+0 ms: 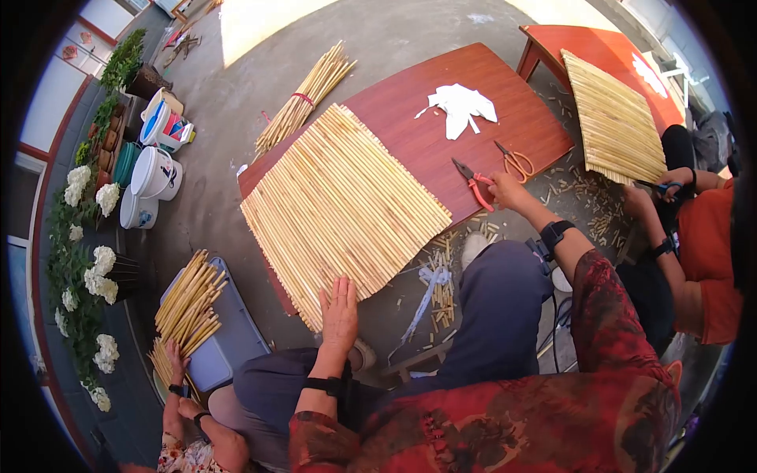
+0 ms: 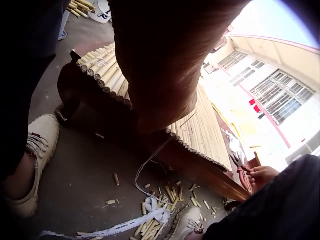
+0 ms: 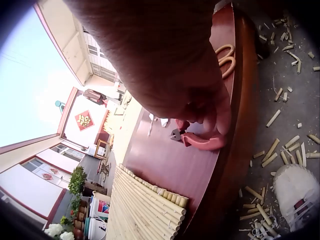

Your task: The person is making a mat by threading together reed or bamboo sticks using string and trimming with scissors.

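1. One left hand [image 1: 340, 317], fingers straight, rests on the reed mat [image 1: 347, 205], which covers the wooden table's [image 1: 418, 98] left side.
2. One right hand [image 1: 509, 192] grips red-handled pliers [image 1: 473, 179] at the table's near edge.

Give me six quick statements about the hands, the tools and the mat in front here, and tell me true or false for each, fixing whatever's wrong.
1. The left hand rests on the near edge of the reed mat. True.
2. Both hands are empty. False: the right hand holds the red-handled pliers.
3. The orange-handled scissors lie on the wooden table. True.
4. The scissors are nearer the mat than the pliers are. False: the pliers are nearer.
5. Bare tabletop shows between the pliers and the mat. True.
6. The floor is bare. False: cut reed pieces lie scattered over it.
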A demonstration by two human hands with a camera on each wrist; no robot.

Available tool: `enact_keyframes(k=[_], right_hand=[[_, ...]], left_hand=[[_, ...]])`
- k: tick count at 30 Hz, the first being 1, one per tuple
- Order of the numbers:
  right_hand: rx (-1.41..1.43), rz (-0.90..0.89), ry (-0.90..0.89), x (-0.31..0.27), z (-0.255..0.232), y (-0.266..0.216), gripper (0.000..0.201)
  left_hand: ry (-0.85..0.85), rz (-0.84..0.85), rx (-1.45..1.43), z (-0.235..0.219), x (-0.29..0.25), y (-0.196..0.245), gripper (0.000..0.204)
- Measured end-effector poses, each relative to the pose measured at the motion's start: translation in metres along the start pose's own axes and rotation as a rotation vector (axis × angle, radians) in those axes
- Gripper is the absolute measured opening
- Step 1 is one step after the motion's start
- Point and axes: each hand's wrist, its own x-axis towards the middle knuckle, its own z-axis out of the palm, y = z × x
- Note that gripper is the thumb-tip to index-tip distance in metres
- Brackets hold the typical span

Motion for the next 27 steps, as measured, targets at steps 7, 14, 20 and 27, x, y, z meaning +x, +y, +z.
enact_keyframes(k=[7,14,20,27], right_hand=[[-0.117,-0.361,0.154,-0.086,-0.038,-0.101,0.015],[-0.289,-0.545,-0.177,-0.188,0.036,-0.157,0.017],[-0.296,-0.470,-0.270,-0.160,0.138,-0.056,0.018],[-0.387,-0.415,-0.062,-0.159,0.180,-0.032,0.026]], left_hand=[[-0.072,-0.412,-0.870,-0.042,-0.022,0.009,0.043],[-0.230,-0.213,-1.931,-0.077,-0.015,0.057,0.037],[-0.382,-0.265,-2.216,-0.042,-0.019,0.072,0.038],[-0.396,-0.506,-2.221,0.016,-0.019,0.072,0.027]])
